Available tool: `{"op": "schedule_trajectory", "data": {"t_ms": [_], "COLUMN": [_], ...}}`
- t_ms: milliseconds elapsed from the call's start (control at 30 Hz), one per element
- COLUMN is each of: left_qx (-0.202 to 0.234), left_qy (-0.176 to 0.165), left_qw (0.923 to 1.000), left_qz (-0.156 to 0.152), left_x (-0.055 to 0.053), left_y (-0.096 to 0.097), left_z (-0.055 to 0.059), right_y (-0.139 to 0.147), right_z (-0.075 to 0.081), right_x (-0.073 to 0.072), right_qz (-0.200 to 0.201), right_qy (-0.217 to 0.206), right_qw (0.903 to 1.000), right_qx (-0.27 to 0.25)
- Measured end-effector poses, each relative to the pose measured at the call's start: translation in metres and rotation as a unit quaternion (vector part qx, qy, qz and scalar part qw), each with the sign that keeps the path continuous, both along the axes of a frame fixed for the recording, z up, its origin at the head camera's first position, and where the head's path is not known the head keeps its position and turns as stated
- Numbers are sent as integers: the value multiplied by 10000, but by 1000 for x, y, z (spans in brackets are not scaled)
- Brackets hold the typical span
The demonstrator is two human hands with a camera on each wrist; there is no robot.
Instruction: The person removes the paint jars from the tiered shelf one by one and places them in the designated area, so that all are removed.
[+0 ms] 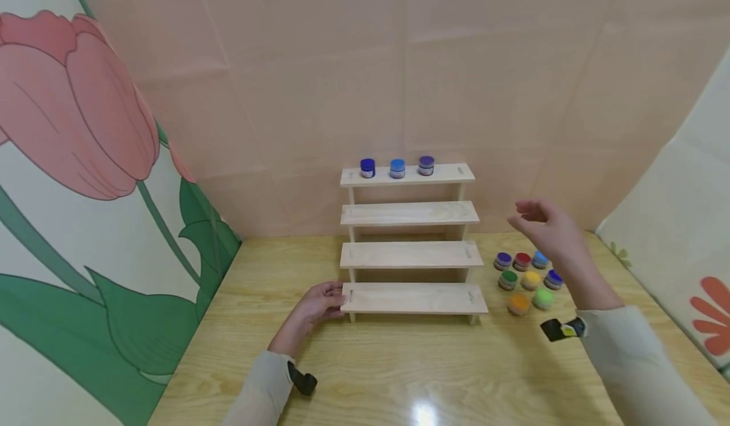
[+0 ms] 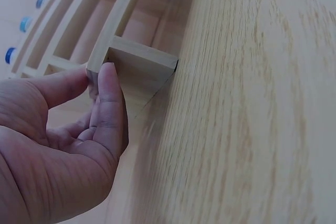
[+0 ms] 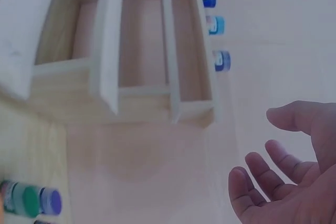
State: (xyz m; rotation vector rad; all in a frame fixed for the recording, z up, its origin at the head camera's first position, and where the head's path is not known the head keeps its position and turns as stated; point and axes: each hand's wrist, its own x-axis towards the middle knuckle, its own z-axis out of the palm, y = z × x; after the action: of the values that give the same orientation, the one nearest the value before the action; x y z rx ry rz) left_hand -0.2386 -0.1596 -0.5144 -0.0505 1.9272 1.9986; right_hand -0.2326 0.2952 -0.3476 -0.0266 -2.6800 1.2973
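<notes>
A pale wooden stepped rack (image 1: 412,255) with several shelves stands on the table. My left hand (image 1: 318,302) pinches the left end of its lowest shelf between thumb and fingers, plain in the left wrist view. Along the top shelf sit a dark blue paint jar (image 1: 367,168), a light blue jar (image 1: 397,168) and a violet-blue jar (image 1: 426,165). My right hand (image 1: 550,232) is raised right of the rack, fingers loosely bent with nothing between them. Below and behind it is a group of small jars, among them a green jar (image 1: 507,279) and a red jar (image 1: 521,261).
More jars in that group are an orange jar (image 1: 519,303), a light green jar (image 1: 543,298) and a yellow jar (image 1: 531,280). The wooden table (image 1: 274,255) meets a pinkish backdrop (image 1: 308,96) behind the rack. A tulip-printed panel (image 1: 114,223) borders the left side.
</notes>
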Motion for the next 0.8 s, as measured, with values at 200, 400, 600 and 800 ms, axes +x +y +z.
{"op": "schedule_trajectory", "data": {"t_ms": [200,400,600,800], "left_qx": [-1,-8,12,-1], "left_qy": [4,-4,-12,46], "left_qw": [10000,10000,10000,10000], "left_qz": [-23,-34,-13,-13], "left_x": [0,0,0,0], "left_y": [0,0,0,0], "left_z": [1,0,-1,-1], "right_y": [-19,-35,-50,-62], "right_z": [14,22,26,31], "right_x": [-15,-28,-42,-58], "right_qz": [106,159,239,272], "right_qy": [102,193,148,175], "right_qw": [9998,9992,9977,9963], "right_qx": [-121,-324,-619,-798]}}
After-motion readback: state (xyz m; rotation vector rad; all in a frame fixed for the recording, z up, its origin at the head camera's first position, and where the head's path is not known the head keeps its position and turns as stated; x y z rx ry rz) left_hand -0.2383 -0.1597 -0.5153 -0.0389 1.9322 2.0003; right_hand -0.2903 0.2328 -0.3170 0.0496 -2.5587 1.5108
